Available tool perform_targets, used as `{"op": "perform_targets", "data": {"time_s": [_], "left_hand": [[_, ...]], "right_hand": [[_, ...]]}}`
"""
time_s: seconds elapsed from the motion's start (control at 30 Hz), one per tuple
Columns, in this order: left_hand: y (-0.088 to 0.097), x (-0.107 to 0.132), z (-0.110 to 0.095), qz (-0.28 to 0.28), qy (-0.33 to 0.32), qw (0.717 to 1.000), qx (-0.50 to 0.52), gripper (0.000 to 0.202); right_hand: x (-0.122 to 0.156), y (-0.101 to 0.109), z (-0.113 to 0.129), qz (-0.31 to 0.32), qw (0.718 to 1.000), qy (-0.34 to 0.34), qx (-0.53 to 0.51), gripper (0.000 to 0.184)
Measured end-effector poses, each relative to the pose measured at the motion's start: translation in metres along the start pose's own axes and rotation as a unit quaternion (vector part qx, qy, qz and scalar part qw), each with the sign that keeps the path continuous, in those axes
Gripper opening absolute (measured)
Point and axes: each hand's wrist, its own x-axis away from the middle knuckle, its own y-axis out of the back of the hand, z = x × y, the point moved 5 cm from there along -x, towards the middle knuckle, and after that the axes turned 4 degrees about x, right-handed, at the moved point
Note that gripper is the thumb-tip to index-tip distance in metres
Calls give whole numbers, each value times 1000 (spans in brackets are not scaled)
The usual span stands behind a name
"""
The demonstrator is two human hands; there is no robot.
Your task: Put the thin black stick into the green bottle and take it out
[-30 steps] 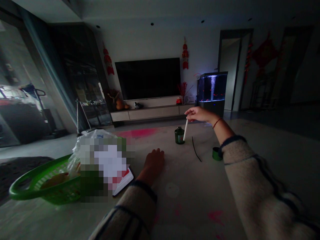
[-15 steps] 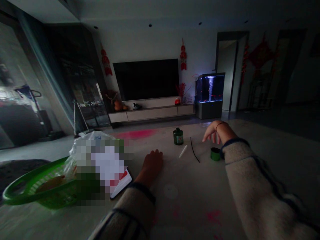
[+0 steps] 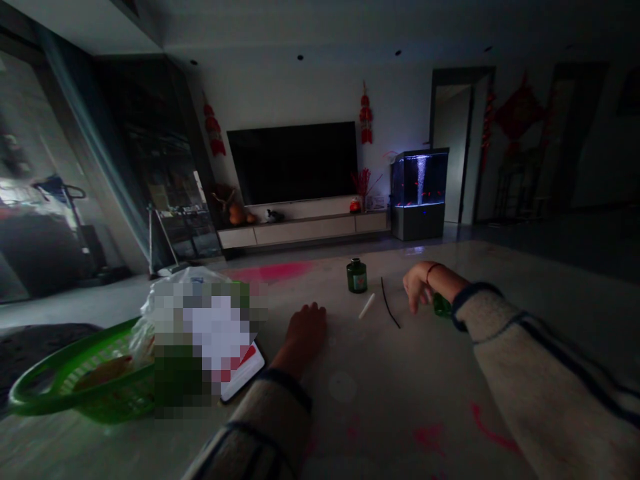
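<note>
My left hand (image 3: 307,330) rests palm down on the table (image 3: 390,393), its fingers loosely bent and nothing seen in them. My right hand (image 3: 421,283) hangs from a bent wrist, with fingers pointing down and slightly apart. Right beside its fingers and partly behind the wrist is a short, shiny green cylinder (image 3: 442,305); whether they touch is unclear. A dark green bottle (image 3: 357,277) with a narrow neck stands upright between the hands, farther back. Near it lie a short white stick (image 3: 367,306) and a thin black strip (image 3: 389,303).
At left, a green plastic basket (image 3: 30,400) holds a clear plastic bag (image 3: 200,277). A phone-like slab (image 3: 245,377) is beside it, partly blurred out. Pink stains (image 3: 430,437) mark the tabletop. Beyond are a television (image 3: 295,163) and a lit fish tank (image 3: 420,180).
My right hand has come down closer to the tabletop. The green cylinder has shifted a little right and appears tilted, more covered by the wrist. My left hand stays in place.
</note>
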Motion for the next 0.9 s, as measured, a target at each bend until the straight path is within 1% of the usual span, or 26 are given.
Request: {"op": "perform_targets", "data": {"time_s": [0.03,0.07,0.1,0.13,0.2,0.23,0.27,0.3,0.33,0.37,0.43,0.47,0.5,0.53,0.57,0.6,0.63,0.7,0.73,0.8,0.9], "left_hand": [[0,0,0,1,-2,1000,-1,31],[0,0,0,2,-3,1000,-2,30],[0,0,0,2,-3,1000,-2,30],[0,0,0,0,-5,1000,-2,30],[0,0,0,-2,-5,1000,-1,30],[0,0,0,-2,-5,1000,-1,30],[-1,0,0,-1,-6,1000,-1,30],[-1,-1,0,0,-6,1000,0,30],[-2,-1,0,1,-7,1000,-1,31],[-2,-2,0,0,-9,1000,-1,31],[-2,-2,1,-3,-11,1000,-4,31],[-2,-2,1,-4,-12,1000,-6,31],[-2,-2,1,-4,-13,1000,-8,31],[-2,-2,1,-3,-15,1000,-10,31],[-2,-2,0,-2,-17,1000,-12,31],[-2,-2,0,1,-19,1000,-15,31],[-2,-2,0,4,-20,1000,-16,30],[-2,-1,0,3,-19,1000,-17,30],[-2,0,0,-1,-17,1000,-17,30],[-2,1,0,-7,-17,1000,-16,29],[-3,2,0,-7,-17,1000,-8,29]], "right_hand": [[3,-5,-4,71,996,-24,38,41],[7,-6,-5,111,992,-17,56,42],[10,-5,-4,133,989,10,58,43],[13,-2,0,135,988,57,41,46],[15,7,8,105,984,143,-8,48],[16,12,9,76,983,163,-26,49],[15,18,8,42,986,161,-32,49],[14,22,5,9,990,137,-22,49],[13,25,-1,-12,995,94,4,48],[12,25,-8,-12,998,40,39,46],[14,20,-23,37,994,-62,88,43],[15,16,-29,69,989,-95,91,43],[16,12,-31,94,986,-111,83,43],[17,10,-31,108,986,-105,70,43],[16,8,-26,106,990,-76,60,44],[14,9,-19,85,994,-30,56,43],[12,12,-10,48,997,26,53,42],[11,22,11,-61,989,130,28,44],[11,28,21,-113,980,162,5,47],[11,39,36,-195,961,189,-45,54],[7,56,59,-289,934,194,-81,58]]}}
